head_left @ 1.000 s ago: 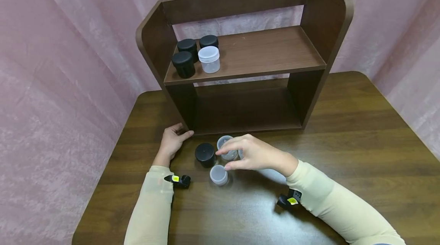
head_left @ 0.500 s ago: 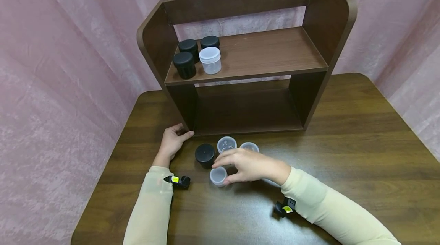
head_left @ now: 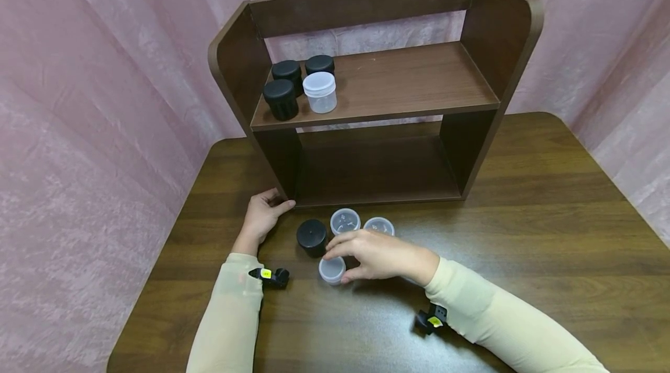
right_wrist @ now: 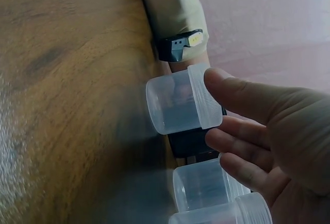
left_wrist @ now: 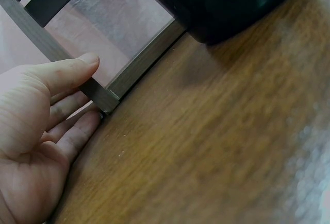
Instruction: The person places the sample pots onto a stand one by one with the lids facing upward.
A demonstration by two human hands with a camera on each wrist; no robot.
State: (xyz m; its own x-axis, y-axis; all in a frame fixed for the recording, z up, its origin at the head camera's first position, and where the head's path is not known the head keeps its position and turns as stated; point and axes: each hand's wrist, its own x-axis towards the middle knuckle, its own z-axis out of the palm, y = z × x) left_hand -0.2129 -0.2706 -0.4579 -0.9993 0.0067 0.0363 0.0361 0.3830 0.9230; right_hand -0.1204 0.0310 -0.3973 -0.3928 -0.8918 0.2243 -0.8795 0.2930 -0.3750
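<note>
Nearest clear jar [head_left: 332, 269] now in the lowered right hand's [head_left: 374, 254] pinch, left hand's [head_left: 261, 215] grip still on the shelf [head_left: 413, 79].

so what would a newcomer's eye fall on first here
The brown shelf on the table likely catches the eye, with three black jars and one translucent jar at the left of its upper board. Next comes the right hand curled around the nearest clear jar in front, while the left hand grips the shelf's lower left corner.
</note>
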